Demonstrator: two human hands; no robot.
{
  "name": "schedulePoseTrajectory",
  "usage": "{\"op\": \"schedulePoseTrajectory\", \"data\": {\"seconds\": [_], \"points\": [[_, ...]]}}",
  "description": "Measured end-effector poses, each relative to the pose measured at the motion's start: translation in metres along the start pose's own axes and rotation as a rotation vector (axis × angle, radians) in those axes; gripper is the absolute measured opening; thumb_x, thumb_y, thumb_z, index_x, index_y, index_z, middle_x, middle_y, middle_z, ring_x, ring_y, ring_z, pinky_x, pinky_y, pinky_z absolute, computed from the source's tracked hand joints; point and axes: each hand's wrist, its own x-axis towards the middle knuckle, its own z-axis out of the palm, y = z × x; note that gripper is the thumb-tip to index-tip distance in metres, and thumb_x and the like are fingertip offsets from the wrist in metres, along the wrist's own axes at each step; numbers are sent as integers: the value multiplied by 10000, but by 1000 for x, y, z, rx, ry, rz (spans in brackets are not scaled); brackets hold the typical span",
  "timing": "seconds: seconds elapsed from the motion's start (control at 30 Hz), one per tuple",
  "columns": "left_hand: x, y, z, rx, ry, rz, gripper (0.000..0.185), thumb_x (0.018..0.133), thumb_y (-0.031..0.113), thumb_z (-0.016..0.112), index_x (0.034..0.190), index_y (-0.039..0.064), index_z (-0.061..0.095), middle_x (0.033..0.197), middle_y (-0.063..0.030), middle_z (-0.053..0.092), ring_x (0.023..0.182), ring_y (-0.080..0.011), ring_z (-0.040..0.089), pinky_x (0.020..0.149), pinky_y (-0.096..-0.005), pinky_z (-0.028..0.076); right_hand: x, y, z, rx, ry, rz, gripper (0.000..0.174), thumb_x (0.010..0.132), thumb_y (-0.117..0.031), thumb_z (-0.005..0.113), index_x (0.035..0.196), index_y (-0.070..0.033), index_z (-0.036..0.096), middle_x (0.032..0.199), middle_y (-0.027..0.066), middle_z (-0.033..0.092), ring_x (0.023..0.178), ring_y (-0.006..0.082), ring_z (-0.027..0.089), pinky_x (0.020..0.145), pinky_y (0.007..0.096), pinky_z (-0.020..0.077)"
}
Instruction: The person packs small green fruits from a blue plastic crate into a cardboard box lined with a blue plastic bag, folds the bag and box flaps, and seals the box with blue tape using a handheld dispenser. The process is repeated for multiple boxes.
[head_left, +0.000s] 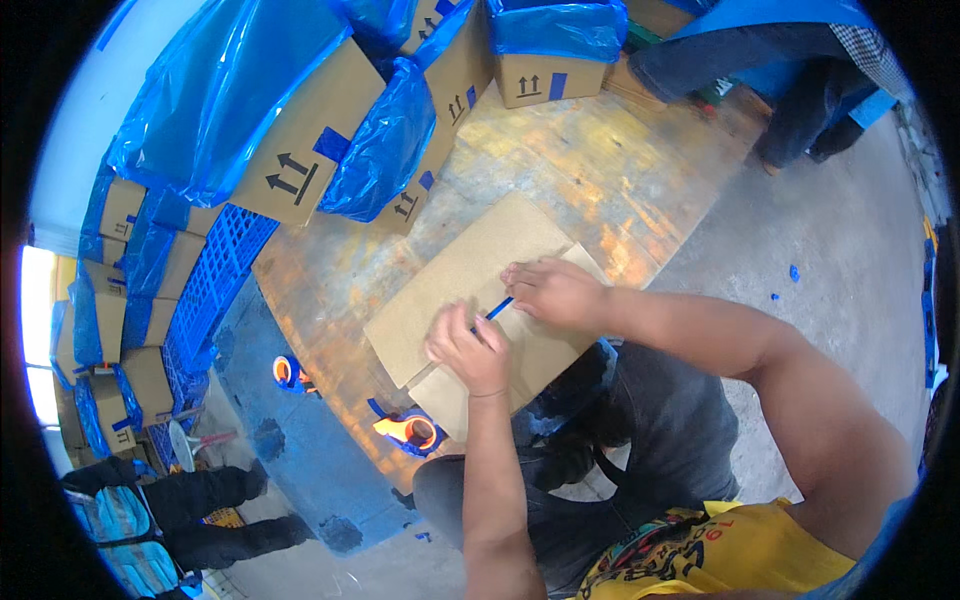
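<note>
A cardboard box (480, 259) lies before me with flaps folded over its face. A narrow strip of blue tape (499, 307) shows between my hands, along the line where two flaps meet. My left hand (469, 349) rests on the cardboard at the strip's lower left end, its fingers bent and slightly blurred. At the upper right end, my right hand (555, 292) lies on the cardboard with its fingers close together. Whether either hand grips the tape is hidden. An orange tape dispenser with blue tape (412, 433) lies near the box's lower left corner.
Another orange tape dispenser (289, 373) lies on the blue surface at left. Cardboard boxes with blue plastic liners (307, 157) stand along the back and left, some by blue plastic crates (225, 262). One person's legs (750, 75) show at upper right, another's (217, 510) at lower left.
</note>
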Motion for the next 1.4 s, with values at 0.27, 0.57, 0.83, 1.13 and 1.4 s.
{"op": "schedulePoseTrajectory", "data": {"seconds": [0.27,0.57,0.83,1.13,1.4], "points": [[103,-8,48,305,-540,-236,660,1075,474,467,1556,24,506,1583,-194,537,1519,-338,435,1281,-540,225,16,-70,-4,-276,98,374,491,956,-371,703,1218,40,638,1291,215,645,1295,386,582,1077,479,487],[144,-16,55,305,-850,-455,617,1099,519,370,1365,63,689,1460,-152,661,1385,-344,575,1213,-501,328,-54,-140,7,1613,58,1737,580,966,-612,737,1155,-70,655,776,86,626,526,138,502,427,282,332],[117,20,26,246,-650,-446,543,1093,471,428,1354,67,680,1388,-171,686,1352,-373,569,1198,-504,340,-31,-158,8,1256,179,1942,572,914,-635,783,932,-71,695,628,59,545,453,135,438,401,306,293],[79,3,38,282,-397,-184,570,1045,367,543,1463,-21,527,1465,-212,576,1458,-367,449,1281,-494,253,-17,-158,13,1204,304,1825,581,949,-609,761,1059,-40,722,739,70,636,498,141,496,420,306,360],[84,-5,38,214,-360,-153,570,1005,314,591,1449,-39,532,1452,-218,580,1438,-379,461,1260,-532,278,-19,-121,-74,652,-264,1329,479,1032,-450,645,1120,20,672,841,172,712,691,405,658,686,477,561]]}}
